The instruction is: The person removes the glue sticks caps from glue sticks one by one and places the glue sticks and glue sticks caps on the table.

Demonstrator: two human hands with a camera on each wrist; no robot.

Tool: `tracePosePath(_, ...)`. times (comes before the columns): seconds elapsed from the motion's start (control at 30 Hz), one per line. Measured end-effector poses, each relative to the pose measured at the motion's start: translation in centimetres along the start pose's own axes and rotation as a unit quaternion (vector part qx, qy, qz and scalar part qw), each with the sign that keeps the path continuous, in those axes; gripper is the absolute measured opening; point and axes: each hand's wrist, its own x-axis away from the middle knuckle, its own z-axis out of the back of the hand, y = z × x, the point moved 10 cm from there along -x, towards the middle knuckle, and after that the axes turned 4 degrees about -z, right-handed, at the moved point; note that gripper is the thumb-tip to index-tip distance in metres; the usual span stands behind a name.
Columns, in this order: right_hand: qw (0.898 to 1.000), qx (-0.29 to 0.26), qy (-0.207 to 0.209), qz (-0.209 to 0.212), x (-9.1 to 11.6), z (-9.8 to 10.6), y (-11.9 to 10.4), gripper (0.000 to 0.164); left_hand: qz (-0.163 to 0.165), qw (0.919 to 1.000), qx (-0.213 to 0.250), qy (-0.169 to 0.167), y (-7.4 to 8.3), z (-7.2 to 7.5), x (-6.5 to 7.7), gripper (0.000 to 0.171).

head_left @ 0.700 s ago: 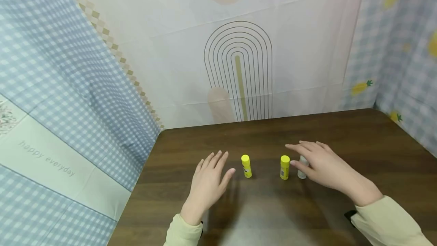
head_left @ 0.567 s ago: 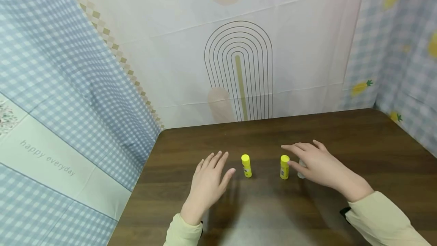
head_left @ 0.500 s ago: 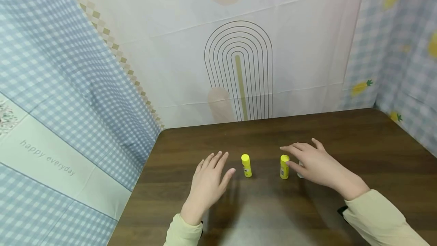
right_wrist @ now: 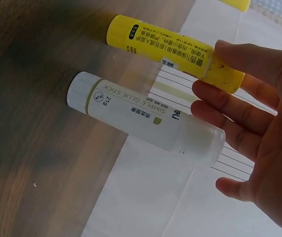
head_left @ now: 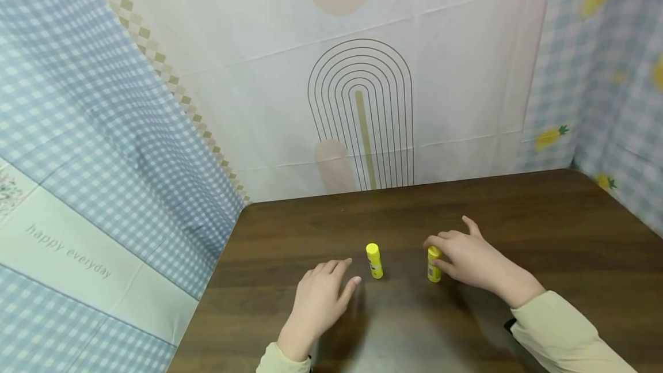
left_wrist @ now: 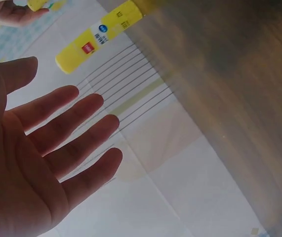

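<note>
Two yellow glue sticks stand upright on the brown table. My right hand (head_left: 473, 261) has its thumb and forefinger around the cap of the right-hand yellow glue stick (head_left: 434, 273), with the little finger stretched away. Beside it in the right wrist view stands a clear and white glue stick (right_wrist: 136, 118), near the other fingers and not held; the hand hides it in the head view. My left hand (head_left: 320, 304) is held over the table with fingers spread and nothing in them. Just beyond its fingertips, to the right, is the other yellow glue stick (head_left: 374, 262).
The brown wooden table (head_left: 311, 223) ends at a pale printed cloth (head_left: 259, 120) behind it. A blue checked cloth (head_left: 171, 189) hangs along the left edge, and another with pineapples (head_left: 549, 140) at the right.
My right hand has moved left and closed its thumb and forefinger on the yellow glue stick's cap, covering the white one. The left hand stays beside the other stick; the head view has tilted slightly.
</note>
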Motion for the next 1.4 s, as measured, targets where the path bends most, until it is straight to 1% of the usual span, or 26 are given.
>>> tracePosePath(0.1, 1.000, 0.003, -0.008, 0.008, 0.0, -0.1, -0.1, 0.025, -0.002, 1.0000, -0.003, -0.007, 0.1, -0.4, 0.2, 0.038)
tracePosePath(0.23, 1.000, -0.007, -0.018, 0.019, 0.0, -0.2, -0.2, 0.024, -0.006, 1.0000, -0.005, -0.004, 0.3, -0.5, 0.1, 0.036)
tracePosePath(0.3, 0.999, -0.016, -0.022, 0.018, 0.0, -0.3, -0.2, 0.025, -0.009, 0.9999, -0.008, -0.003, 0.4, -0.4, 0.0, 0.035)
tracePosePath(0.43, 0.999, -0.030, -0.029, 0.012, 0.0, -0.4, -0.2, 0.025, -0.010, 0.9999, -0.008, -0.010, 0.5, -0.5, 0.1, 0.036)
tracePosePath(0.6, 0.999, -0.029, -0.033, 0.018, 0.0, -0.4, -0.4, 0.024, -0.008, 0.9998, -0.005, -0.018, 0.5, -0.8, 0.3, 0.037)
tracePosePath(0.8, 0.998, -0.047, -0.010, 0.031, 0.1, 0.9, -1.1, 0.024, -0.011, 0.9996, 0.010, -0.023, 0.7, -1.1, 0.5, 0.036)
tracePosePath(0.9, 0.997, -0.062, 0.006, 0.044, 0.2, 1.8, -1.5, 0.025, -0.017, 0.9997, 0.011, -0.017, 0.9, -0.9, 0.5, 0.037)
tracePosePath(1.0, 0.996, -0.070, 0.022, 0.050, 0.4, 2.7, -1.7, 0.026, -0.019, 0.9997, 0.010, -0.013, 1.0, -0.7, 0.4, 0.040)
tracePosePath(1.17, 0.993, -0.098, 0.035, 0.049, 0.6, 3.3, -2.2, 0.027, -0.017, 0.9994, 0.021, -0.021, 1.2, -0.6, 0.1, 0.047)
tracePosePath(1.23, 0.991, -0.119, 0.041, 0.052, 0.7, 3.4, -2.5, 0.028, -0.023, 0.9990, 0.028, -0.024, 1.5, -0.5, -0.1, 0.048)
tracePosePath(1.3, 0.986, -0.147, 0.054, 0.060, 0.9, 3.5, -2.7, 0.029, -0.035, 0.9983, 0.038, -0.027, 2.0, -0.4, -0.4, 0.050)
tracePosePath(1.4, 0.974, -0.199, 0.079, 0.079, 1.2, 3.6, -3.2, 0.030, -0.063, 0.9957, 0.058, -0.036, 3.1, -0.2, -0.7, 0.057)
